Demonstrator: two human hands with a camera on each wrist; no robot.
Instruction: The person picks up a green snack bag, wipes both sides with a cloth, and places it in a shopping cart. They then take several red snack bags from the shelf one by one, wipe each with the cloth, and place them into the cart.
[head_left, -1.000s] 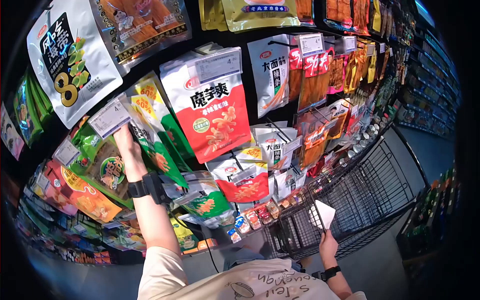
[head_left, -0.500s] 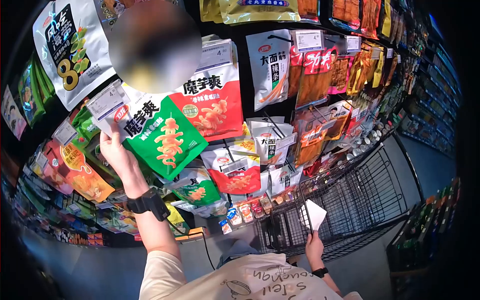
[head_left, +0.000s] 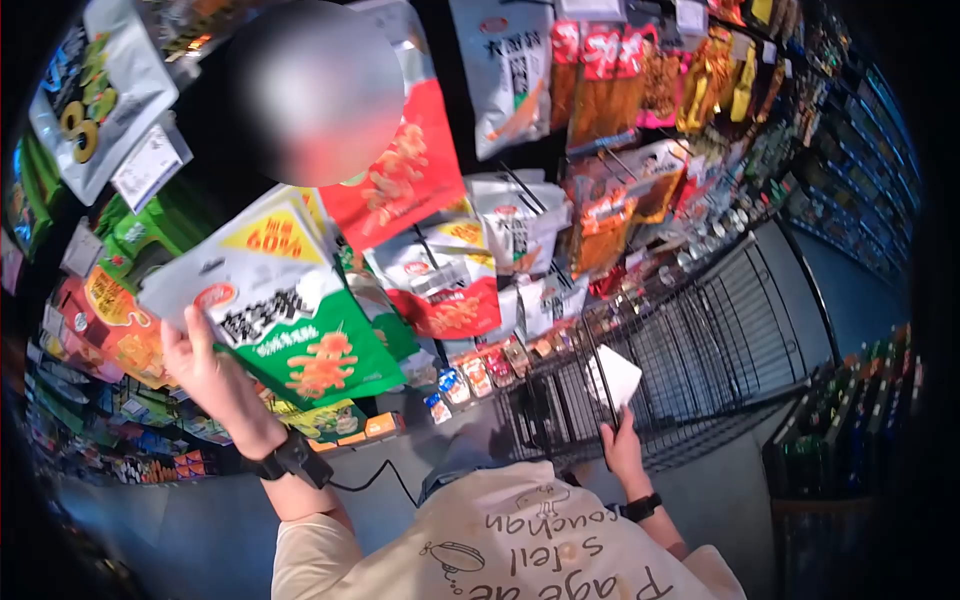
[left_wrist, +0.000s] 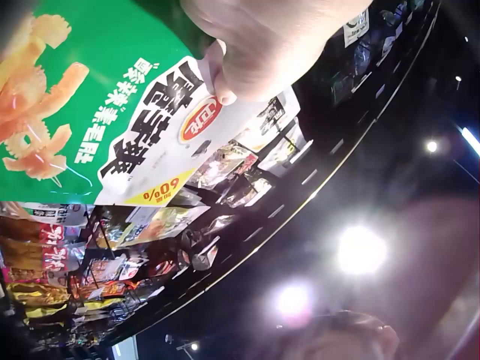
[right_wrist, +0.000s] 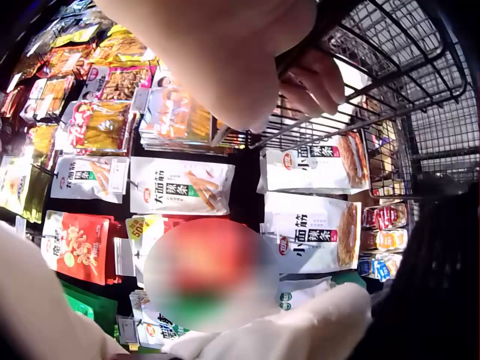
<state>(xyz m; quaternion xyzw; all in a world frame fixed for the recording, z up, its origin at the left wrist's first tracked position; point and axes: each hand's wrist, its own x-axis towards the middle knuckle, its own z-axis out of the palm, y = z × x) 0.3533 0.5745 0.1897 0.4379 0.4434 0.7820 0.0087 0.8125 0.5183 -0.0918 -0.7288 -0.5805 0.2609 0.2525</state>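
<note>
My left hand (head_left: 215, 385) pinches a green and white snack bag (head_left: 325, 345) by its side edge, near the red logo. The bag has a yellow corner strip and a picture of orange snack pieces. It is tilted in front of the rack, overlapping other bags behind it. In the left wrist view, the thumb of the left hand (left_wrist: 262, 52) presses on the bag's printed front (left_wrist: 97, 97). At the right, my right hand (head_left: 625, 450) grips the black handle of a shopping cart (head_left: 700, 370), with its fingers curled round the bar. A white panel (head_left: 614, 380) shows just beyond the right hand.
Hanging snack bags fill the rack, among them a red and white bag (head_left: 415, 170) and a grey-white bag (head_left: 505, 75). A price tag (head_left: 150, 168) sticks out at the left. Small packs (head_left: 475, 375) line the low shelf. Another shelf (head_left: 830, 420) stands right of the cart.
My left hand was among the hanging bags; the green bag has come out from the rack, down and toward me in that hand. The right hand stays on the cart handle.
</note>
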